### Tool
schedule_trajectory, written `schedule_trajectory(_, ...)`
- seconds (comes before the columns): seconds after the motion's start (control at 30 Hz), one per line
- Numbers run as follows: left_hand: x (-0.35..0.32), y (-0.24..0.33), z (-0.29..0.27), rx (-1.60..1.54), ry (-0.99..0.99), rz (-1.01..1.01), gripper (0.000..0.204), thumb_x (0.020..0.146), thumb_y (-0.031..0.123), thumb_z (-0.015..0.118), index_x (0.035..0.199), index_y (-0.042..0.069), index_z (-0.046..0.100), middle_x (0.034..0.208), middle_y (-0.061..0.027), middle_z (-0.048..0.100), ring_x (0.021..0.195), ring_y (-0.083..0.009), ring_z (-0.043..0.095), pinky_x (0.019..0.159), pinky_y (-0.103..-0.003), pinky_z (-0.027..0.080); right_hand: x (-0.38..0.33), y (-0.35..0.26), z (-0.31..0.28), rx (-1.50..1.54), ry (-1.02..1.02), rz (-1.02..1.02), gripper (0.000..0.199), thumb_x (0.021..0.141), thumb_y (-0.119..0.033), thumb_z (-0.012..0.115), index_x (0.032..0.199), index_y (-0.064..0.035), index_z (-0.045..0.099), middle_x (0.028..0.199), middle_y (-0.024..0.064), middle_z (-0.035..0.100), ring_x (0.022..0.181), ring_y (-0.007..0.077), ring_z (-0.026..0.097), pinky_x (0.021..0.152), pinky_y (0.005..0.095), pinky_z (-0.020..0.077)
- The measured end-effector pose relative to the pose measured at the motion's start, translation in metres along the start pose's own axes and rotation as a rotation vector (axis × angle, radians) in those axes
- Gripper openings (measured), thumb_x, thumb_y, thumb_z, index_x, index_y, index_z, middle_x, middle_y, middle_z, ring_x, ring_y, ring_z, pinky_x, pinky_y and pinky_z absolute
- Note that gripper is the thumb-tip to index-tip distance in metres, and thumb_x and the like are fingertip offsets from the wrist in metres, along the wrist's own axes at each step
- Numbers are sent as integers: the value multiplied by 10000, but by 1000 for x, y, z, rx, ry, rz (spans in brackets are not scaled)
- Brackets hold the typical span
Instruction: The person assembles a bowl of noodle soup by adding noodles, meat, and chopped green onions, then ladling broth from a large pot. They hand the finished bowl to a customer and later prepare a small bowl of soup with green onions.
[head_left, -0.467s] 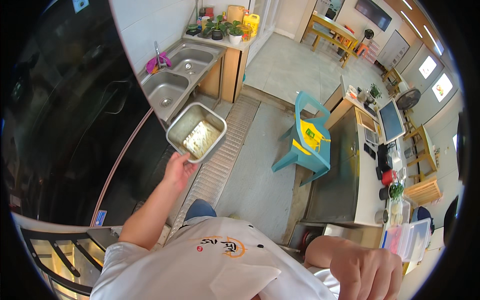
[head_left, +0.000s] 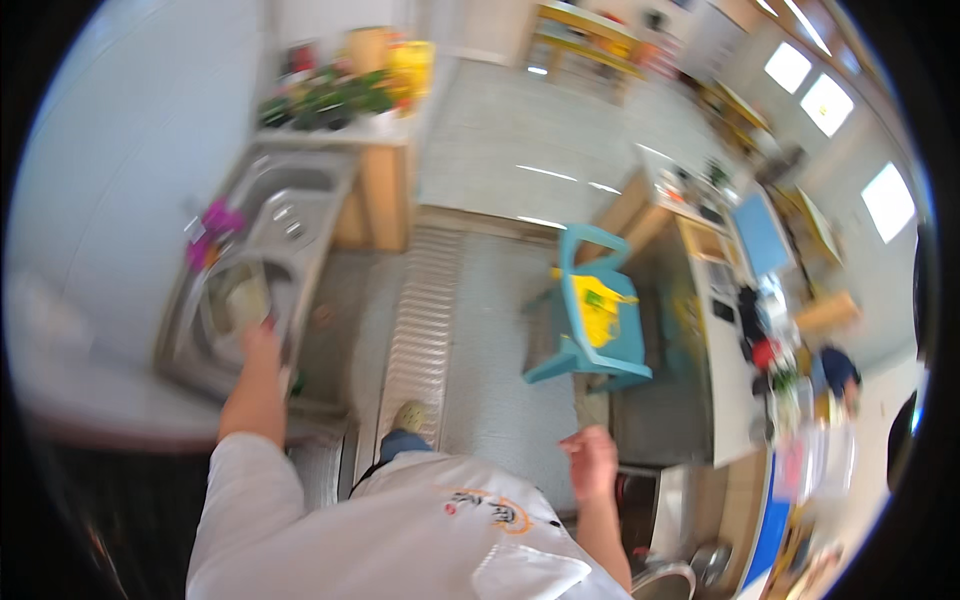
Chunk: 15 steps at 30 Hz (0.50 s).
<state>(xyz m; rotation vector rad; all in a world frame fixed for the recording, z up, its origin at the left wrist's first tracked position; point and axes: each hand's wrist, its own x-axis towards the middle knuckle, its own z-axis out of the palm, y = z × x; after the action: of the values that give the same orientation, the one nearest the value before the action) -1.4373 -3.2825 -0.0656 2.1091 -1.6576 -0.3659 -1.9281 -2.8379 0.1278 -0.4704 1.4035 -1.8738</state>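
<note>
Metal pan (head_left: 240,298) in closed left hand (head_left: 261,340)

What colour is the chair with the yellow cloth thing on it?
The plastic chair is teal, a greenish blue, best seen in the head view.

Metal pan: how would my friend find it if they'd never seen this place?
Find the steel double sink on the picture's left. At its nearer end, the left hand holds the metal pan by its edge. Unlike the bright purple thing close by, the pan is a dull, boxy container gripped in a hand.
</note>
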Motion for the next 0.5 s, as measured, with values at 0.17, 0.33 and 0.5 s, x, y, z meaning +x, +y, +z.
schedule_trajectory(0.17, 164, 61, 157, 172, -151, 292, 281, 918, 273, 588, 1037, 39, 686, 981, -199, 683, 918, -334, 650, 796, -477, 511, 27, 198, -71, -434, 712, 730, 225, 892, -236, 593, 882, -19, 652, 763, 83, 660, 684, 210, 657, 681, 375, 564)
schedule_trajectory(0.33, 146, 150, 242, 228, -165, 513, 277, 909, 272, 592, 1020, 36, 686, 974, -197, 687, 905, -340, 648, 790, -481, 506, -75, 247, -137, -544, 913, 901, 310, 839, -308, 572, 803, -20, 681, 700, 88, 679, 651, 221, 668, 652, 397, 525)
schedule_trajectory(0.5, 99, 187, 272, 219, -168, 643, 273, 901, 270, 597, 1003, 33, 686, 966, -195, 691, 892, -346, 646, 783, -485, 502, -98, 264, -115, -397, 947, 774, 324, 892, -309, 589, 970, -5, 670, 761, 97, 681, 657, 196, 652, 639, 351, 535)
